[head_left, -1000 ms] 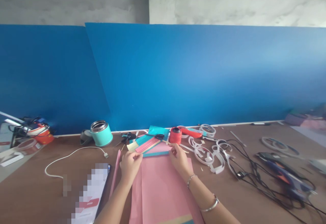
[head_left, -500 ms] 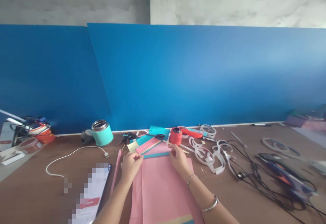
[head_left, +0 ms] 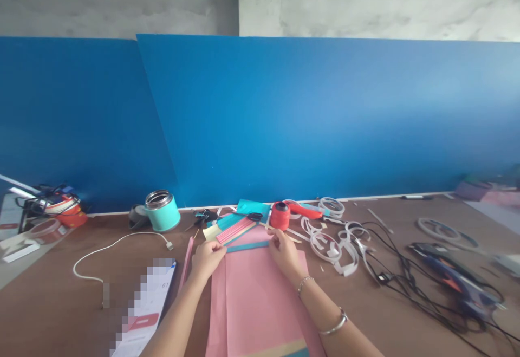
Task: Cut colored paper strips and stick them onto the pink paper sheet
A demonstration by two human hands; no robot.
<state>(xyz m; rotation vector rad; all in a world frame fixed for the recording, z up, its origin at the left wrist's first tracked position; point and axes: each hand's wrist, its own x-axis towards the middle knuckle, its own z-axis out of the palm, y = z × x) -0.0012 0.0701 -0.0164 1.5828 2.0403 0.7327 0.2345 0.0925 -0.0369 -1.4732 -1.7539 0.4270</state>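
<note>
A narrow blue paper strip (head_left: 247,246) stretches between my two hands across the far part of the pink paper (head_left: 264,297). Its left end is pinched in my left hand (head_left: 208,259), and its right end in my right hand (head_left: 283,250). Near the close edge of the pink paper lie a tan strip (head_left: 272,349) and a bit of blue. Just beyond my hands is a pile of pink strips (head_left: 235,231) and teal paper (head_left: 252,208), with dark-handled scissors (head_left: 255,216) on it. A red spool (head_left: 280,216) stands beyond my right hand.
To the left are a phone (head_left: 142,308), a white cable (head_left: 117,242) and a turquoise metal cup (head_left: 162,212). Curled white strips (head_left: 329,246), black cords (head_left: 400,270) and a dark blue glue gun (head_left: 459,286) lie right. A blue partition (head_left: 284,118) rises behind the table.
Almost nothing differs. My left hand has shifted very slightly left, and the blue strip stays pinched between both hands. The phone's screen content has moved.
</note>
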